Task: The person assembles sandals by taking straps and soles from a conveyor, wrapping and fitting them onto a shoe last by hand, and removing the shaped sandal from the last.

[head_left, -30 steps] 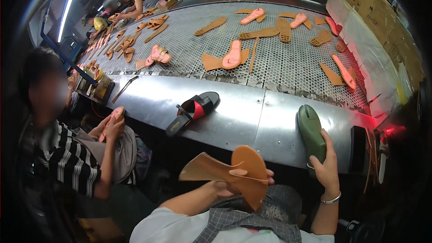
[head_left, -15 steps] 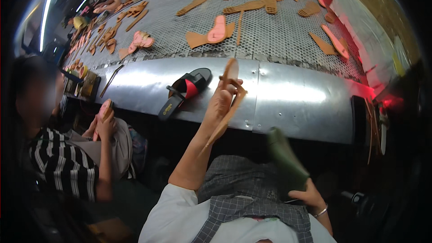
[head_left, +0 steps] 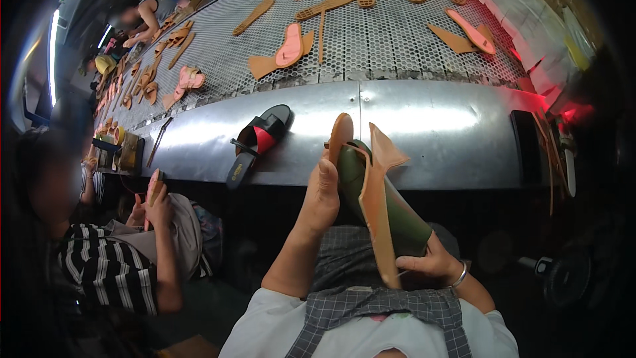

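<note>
My left hand (head_left: 320, 193) is closed round a tan sandal insole (head_left: 342, 131), held upright near the bench edge. A long tan strap (head_left: 379, 229) runs from it down across my lap, with a flared flap at its upper end. In my right hand (head_left: 434, 262) is the wide end of a green shoe last (head_left: 409, 221), its toe tilted up against the insole and partly behind the strap. To the left of my hands, a black sandal (head_left: 279, 119) with a red-lined strap lies on the metal ledge (head_left: 424, 149).
Beyond the ledge, a mesh conveyor (head_left: 218, 46) carries pink insoles (head_left: 289, 46), brown soles (head_left: 326, 5) and straps. At left, a person in a striped shirt (head_left: 109, 265) holds a pink sandal piece (head_left: 154, 192). A black block (head_left: 525, 146) and thin strips (head_left: 547, 149) are at right.
My right hand has brought the green shoe last up and left to the insole. My left hand has lowered slightly, and the strap now hangs in front of the last.
</note>
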Demonstrator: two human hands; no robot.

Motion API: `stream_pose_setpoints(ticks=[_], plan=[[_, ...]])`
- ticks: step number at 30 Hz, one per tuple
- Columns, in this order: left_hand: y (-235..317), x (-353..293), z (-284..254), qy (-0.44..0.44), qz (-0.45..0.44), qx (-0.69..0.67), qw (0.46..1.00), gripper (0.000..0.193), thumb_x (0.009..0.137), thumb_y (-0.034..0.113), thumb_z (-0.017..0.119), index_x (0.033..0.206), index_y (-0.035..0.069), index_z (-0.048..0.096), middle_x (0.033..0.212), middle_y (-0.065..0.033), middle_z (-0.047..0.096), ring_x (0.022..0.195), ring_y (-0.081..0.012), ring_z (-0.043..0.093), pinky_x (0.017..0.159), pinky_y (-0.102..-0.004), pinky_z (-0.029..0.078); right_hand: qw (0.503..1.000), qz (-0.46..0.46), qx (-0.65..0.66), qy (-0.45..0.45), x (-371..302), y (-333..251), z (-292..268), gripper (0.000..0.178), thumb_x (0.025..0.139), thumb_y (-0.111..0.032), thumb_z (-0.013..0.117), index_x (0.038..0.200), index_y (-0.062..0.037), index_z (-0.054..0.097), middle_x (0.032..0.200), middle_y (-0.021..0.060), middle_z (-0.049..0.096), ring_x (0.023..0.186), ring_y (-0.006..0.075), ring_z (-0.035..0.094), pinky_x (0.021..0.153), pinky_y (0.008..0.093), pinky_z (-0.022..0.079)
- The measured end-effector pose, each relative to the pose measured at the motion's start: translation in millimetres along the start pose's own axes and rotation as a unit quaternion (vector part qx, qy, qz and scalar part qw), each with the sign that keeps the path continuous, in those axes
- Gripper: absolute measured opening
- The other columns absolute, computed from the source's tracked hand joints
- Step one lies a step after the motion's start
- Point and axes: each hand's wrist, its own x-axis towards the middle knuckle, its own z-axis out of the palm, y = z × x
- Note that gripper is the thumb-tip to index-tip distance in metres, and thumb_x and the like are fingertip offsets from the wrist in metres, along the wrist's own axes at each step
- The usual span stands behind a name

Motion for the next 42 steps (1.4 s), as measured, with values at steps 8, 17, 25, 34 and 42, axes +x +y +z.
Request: stream_pose_setpoints(ticks=[8,17,25,34,42], plan=[[-36,-12,34,-0.092,-0.079,-0.177,0.977,0.059,0.091,0.046,0.058,0.129,0.002,0.046,0.12,-0.0099,0.054,0.111,-0.0196,0.054,0.091,-0.0351,0.049,0.968,-0.1,-0.223,0.059,-1,-8,-10,0.09,0.075,-0.018,0.077,0.145,0.0052,0.026,0.132,0.0174,0.051,0.121,0.0207,0.051,0.101,0.0331,0.039],[-47,16,26,-0.002,-0.053,-0.473,0.88,0.06,0.088,0.05,0.055,0.117,-0.002,0.052,0.111,-0.0223,0.057,0.101,-0.0332,0.06,0.088,-0.0501,0.051,0.974,-0.095,0.189,0.081,-40,-19,-22,0.033,0.086,-0.013,0.059,0.056,-0.0009,0.055,0.045,-0.0001,0.045,0.048,0.0129,0.052,0.078,0.0332,0.052],[-83,4,72,-0.074,-0.219,-0.647,0.726,0.081,0.077,0.057,0.065,0.124,-0.005,0.041,0.115,-0.0187,0.049,0.11,-0.0301,0.051,0.098,-0.045,0.043,0.994,-0.056,-0.019,0.09,-14,19,-63,0.006,0.083,0.003,0.059,0.087,0.0009,0.063,0.084,0.0049,0.063,0.09,0.0118,0.061,0.078,0.0237,0.049],[-126,-19,34,-0.117,-0.343,-0.389,0.847,0.042,0.092,0.026,0.059,0.122,-0.002,0.052,0.109,-0.0121,0.063,0.096,-0.0221,0.064,0.087,-0.0356,0.054,0.953,0.008,0.231,0.196,-33,22,-132,0.053,0.101,-0.041,0.041,0.104,0.0076,0.062,0.095,0.0129,0.069,0.084,0.0192,0.067,0.077,0.0287,0.054],[-64,-18,-36,-0.034,-0.286,-0.136,0.948,0.03,0.096,0.024,0.053,0.105,-0.003,0.063,0.093,-0.0094,0.069,0.079,-0.014,0.066,0.074,-0.0276,0.052,0.976,0.102,-0.054,0.186,-22,-8,-102,0.025,0.089,-0.02,0.068,0.095,0.0049,0.066,0.084,0.0027,0.067,0.071,0.0052,0.059,0.064,0.021,0.048]])
